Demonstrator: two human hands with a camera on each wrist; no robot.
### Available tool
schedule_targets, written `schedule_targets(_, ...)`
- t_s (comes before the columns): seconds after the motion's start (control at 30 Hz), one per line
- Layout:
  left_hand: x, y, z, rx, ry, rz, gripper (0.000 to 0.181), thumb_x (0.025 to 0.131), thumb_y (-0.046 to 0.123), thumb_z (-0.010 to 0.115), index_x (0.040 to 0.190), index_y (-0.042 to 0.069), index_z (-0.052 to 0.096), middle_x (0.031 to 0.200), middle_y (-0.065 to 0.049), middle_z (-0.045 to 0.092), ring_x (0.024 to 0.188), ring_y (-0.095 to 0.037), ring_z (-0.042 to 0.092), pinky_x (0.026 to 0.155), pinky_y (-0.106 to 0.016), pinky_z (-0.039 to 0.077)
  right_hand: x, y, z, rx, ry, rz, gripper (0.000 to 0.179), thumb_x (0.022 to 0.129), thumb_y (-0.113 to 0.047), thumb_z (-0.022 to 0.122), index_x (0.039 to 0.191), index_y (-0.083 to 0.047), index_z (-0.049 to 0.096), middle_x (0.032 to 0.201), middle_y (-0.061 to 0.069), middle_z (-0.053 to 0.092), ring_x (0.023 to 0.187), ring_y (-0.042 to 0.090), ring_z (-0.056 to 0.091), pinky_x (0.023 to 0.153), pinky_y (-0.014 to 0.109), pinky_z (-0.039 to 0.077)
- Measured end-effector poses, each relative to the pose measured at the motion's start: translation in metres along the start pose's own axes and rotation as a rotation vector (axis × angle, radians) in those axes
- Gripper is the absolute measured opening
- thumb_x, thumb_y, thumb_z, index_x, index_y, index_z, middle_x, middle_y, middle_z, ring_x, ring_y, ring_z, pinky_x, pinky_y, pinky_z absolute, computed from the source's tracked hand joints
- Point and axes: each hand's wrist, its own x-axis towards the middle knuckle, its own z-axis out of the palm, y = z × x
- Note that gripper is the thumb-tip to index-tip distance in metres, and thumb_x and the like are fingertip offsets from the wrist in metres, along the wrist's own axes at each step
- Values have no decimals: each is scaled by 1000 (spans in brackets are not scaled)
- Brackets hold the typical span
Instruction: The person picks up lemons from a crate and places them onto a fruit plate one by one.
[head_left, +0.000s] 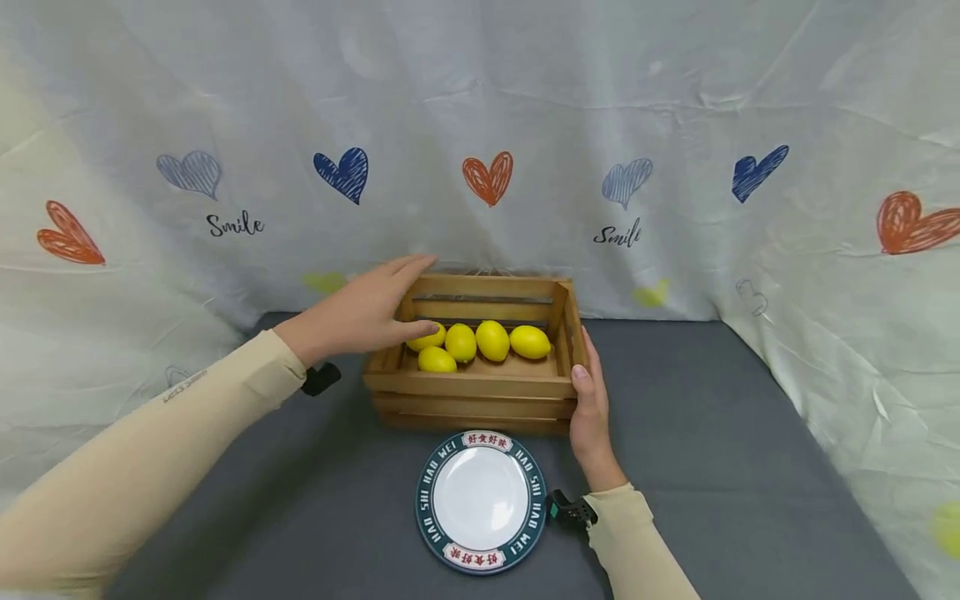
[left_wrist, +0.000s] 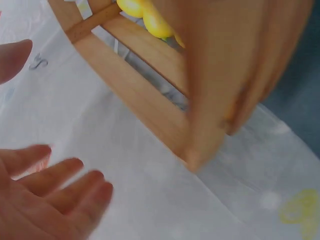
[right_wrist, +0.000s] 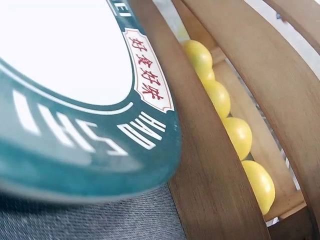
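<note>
A slatted wooden crate [head_left: 472, 406] stands on the grey-covered table with several yellow lemons [head_left: 492, 341] inside. Over its left end, my left hand [head_left: 363, 304] is spread with straight fingers and holds nothing. The left wrist view shows that hand's fingers [left_wrist: 75, 192] apart from the crate's wood [left_wrist: 135, 107]. My right hand [head_left: 591, 412] grips the crate's right front corner, thumb at the rim and fingers along the outer side. No part of this hand shows in the right wrist view. A white plate [head_left: 481, 502] with a dark green lettered rim lies before the crate.
A pale curtain [head_left: 480, 83] with printed hearts hangs directly behind the crate and down both sides. The dark grey tabletop [head_left: 697, 433] stretches to the left and right of the crate. Near the plate's right edge is the black right wrist strap [head_left: 573, 510].
</note>
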Motion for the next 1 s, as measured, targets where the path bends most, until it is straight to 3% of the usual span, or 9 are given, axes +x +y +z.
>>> schedule_targets(0.17,39,21,6,30,-97,112,78,101,45,74,166,16,43,173,-14,39,158,-39,43,127,-60,39,2,3,2,18,3,-11,71,103,-44,40,173,-33,27,177,-9,27,160,32,31,130,67,19)
schedule_targets(0.4,79,48,36,126,-264,232,69,103,41,72,163,14,50,169,-11,47,155,-34,48,126,-54,42,0,3,3,13,5,17,71,102,-44,40,172,-36,27,178,-5,26,160,33,32,129,69,20)
schedule_targets(0.7,129,66,80,203,-330,367,59,100,28,78,154,13,60,153,-9,63,136,-27,65,118,-47,52,1,6,0,33,10,9,71,102,-42,41,171,-37,29,177,-5,28,160,35,33,129,69,21)
schedule_targets(0.87,154,75,96,217,-368,404,57,100,24,76,154,13,60,152,-8,64,133,-25,66,118,-47,52,2,6,-1,43,13,-14,71,102,-41,40,172,-34,29,176,-4,30,158,34,35,128,66,23)
schedule_targets(1.0,165,78,106,234,-425,386,57,102,21,72,157,14,58,157,-7,61,135,-24,64,119,-46,51,2,7,0,28,17,-13,72,101,-41,41,172,-31,30,175,-4,32,156,33,37,126,64,25)
